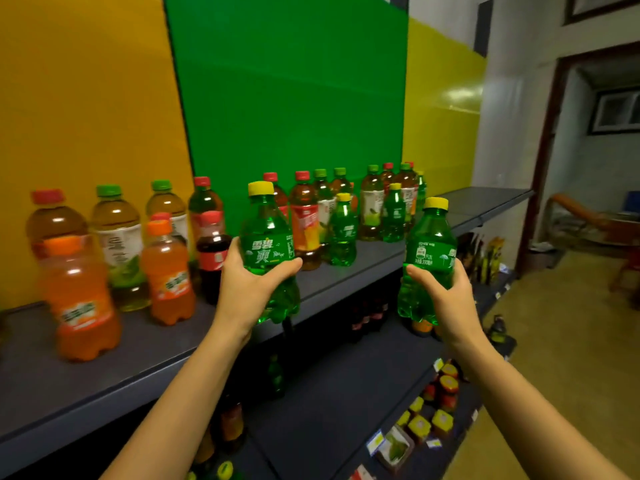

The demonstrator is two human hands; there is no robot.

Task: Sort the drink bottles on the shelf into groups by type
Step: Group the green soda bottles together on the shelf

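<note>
My left hand (244, 285) grips a green soda bottle with a yellow cap (266, 237), held in the air at the front edge of the grey shelf (145, 351). My right hand (441, 292) grips a second green soda bottle (431, 244), held off the shelf to the right. On the shelf stand two orange soda bottles (78, 299) at the left, a dark cola bottle (213, 254), several tea bottles with red or green caps (119, 251), and two more green soda bottles (343, 233) near the middle.
The right end of the top shelf (485, 199) is bare. A lower shelf (332, 410) holds dark bottles, small jars (448, 386) and yellow-lidded packets. Yellow and green panels form the back wall. A doorway and a chair (588, 220) lie at the right.
</note>
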